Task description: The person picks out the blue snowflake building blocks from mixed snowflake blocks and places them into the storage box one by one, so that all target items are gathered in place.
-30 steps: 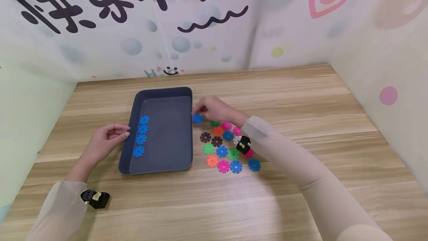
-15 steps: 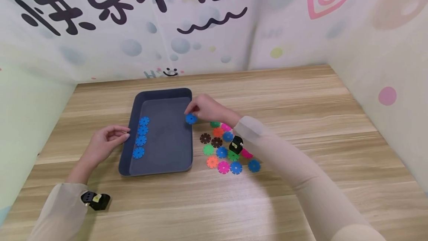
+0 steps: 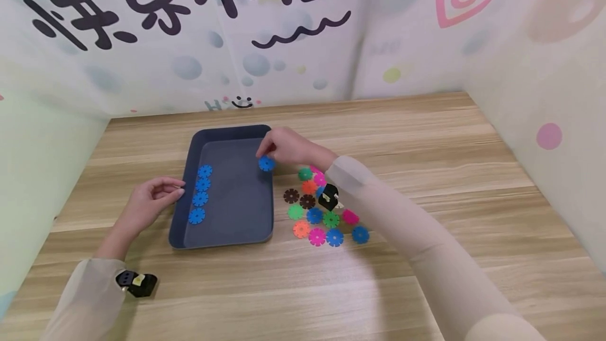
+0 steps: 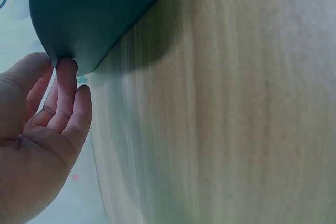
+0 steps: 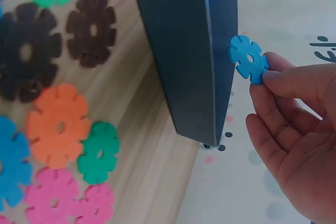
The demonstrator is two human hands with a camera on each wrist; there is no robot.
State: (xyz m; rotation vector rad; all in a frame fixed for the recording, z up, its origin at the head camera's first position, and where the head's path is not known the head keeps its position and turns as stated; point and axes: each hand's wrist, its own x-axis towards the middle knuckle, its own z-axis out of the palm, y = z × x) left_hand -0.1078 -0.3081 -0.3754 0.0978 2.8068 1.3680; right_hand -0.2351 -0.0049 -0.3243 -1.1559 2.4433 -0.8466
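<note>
Between thumb and fingers my right hand (image 3: 287, 145) pinches a blue notched plastic disc (image 5: 249, 59). It holds the disc up by the right wall of the dark grey tray (image 3: 236, 199), overlapping that wall in the head view. Inside the tray, along its left side, several blue discs (image 3: 200, 199) lie in a column. My left hand (image 3: 150, 201) grips the tray's left wall; in the left wrist view a fingertip (image 4: 66, 69) presses the outer side while the thumb's tip is hidden behind the edge.
Right of the tray, loose discs in green (image 3: 295, 211), pink (image 3: 316, 236), orange (image 3: 301, 229), dark brown (image 3: 291, 196) and blue (image 3: 360, 234) lie on the wooden table (image 3: 265, 293). Printed walls (image 3: 303, 67) enclose the table at the back and sides.
My right hand has carried the blue disc from beside the tray leftward to its right wall, slightly up in the head view. The left hand stays at the tray's left side.
</note>
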